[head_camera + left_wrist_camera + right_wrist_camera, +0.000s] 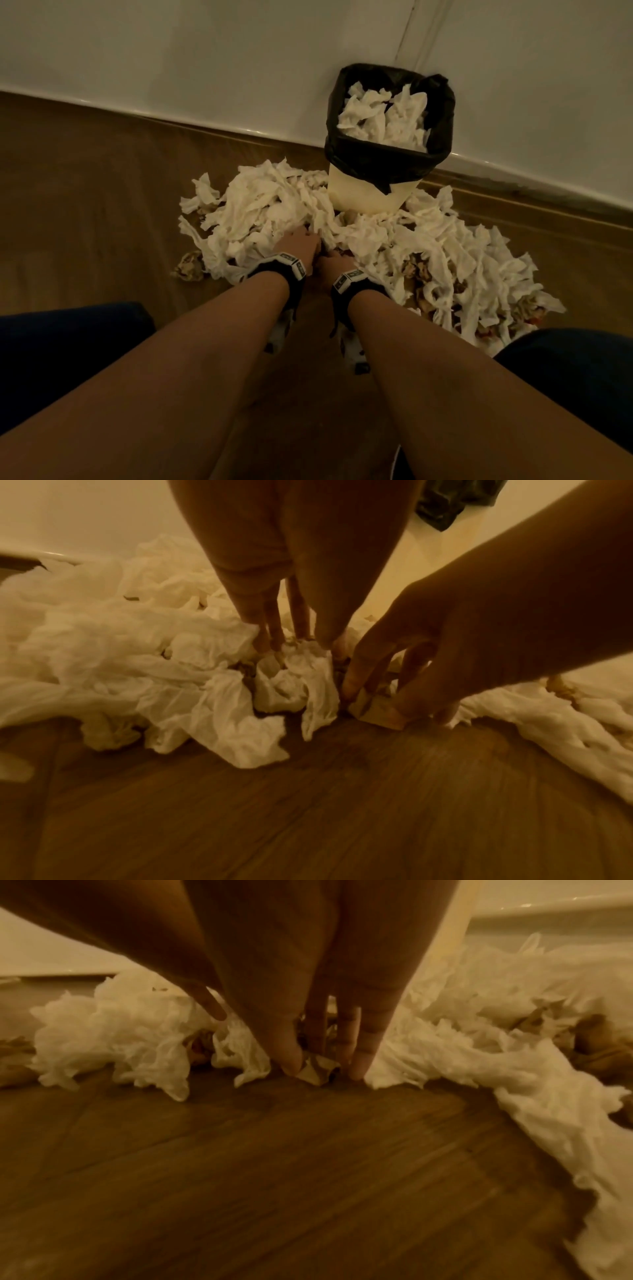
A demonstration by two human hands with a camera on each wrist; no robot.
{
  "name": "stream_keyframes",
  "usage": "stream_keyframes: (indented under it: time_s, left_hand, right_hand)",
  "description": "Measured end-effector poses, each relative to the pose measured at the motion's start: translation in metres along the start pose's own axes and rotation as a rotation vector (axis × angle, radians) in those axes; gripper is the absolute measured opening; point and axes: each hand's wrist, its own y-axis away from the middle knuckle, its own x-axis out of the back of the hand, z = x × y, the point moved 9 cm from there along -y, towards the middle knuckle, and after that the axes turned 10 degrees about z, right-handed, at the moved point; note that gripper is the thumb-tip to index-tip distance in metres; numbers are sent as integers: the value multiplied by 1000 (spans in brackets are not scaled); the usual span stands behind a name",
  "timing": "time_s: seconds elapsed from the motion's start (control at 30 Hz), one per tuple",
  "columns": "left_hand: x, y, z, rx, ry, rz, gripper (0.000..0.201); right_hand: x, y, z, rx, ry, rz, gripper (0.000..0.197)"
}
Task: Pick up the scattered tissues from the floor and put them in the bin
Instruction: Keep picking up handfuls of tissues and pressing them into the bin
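Observation:
A cream bin (371, 195) with a black liner stands against the wall, with white tissues (383, 118) heaped inside. More white tissues (270, 205) and brownish crumpled wads lie piled on the wooden floor in front of it and to its right. My left hand (298, 244) reaches down at the pile's near edge, and its straight fingers (274, 642) press into a white tissue (301, 666). Right beside it, my right hand (334, 261) pinches a small crumpled brownish tissue wad (316, 1069) between thumb and fingers, low on the floor. That same wad (373, 710) shows in the left wrist view.
Bare wooden floor (85, 192) lies left of the pile and between my forearms. A white wall with a skirting board (212, 132) runs behind the bin. My dark-clothed knees (61, 349) are at both lower sides. A brownish wad (190, 270) lies at the pile's left edge.

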Motion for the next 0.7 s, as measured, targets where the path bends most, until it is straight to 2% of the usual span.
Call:
stream_keyframes:
  time_s: [0.23, 0.37, 0.47, 0.57, 0.7]
  left_hand:
    - [-25, 12, -3, 14, -67, -68, 30]
    - [-22, 17, -11, 85, -39, 9, 27]
    - [-14, 22, -17, 167, 98, 107, 32]
    - [-1, 28, -23, 250, 289, 206, 41]
    - [14, 35, -24, 255, 317, 223, 47]
  right_hand:
    - [-14, 1, 0, -87, -95, 28, 41]
    - [-17, 4, 8, -130, -118, 22, 33]
    - [-12, 7, 16, -175, -133, 39, 34]
    - [6, 8, 20, -176, -177, 130, 40]
    - [28, 18, 34, -237, -300, 205, 31]
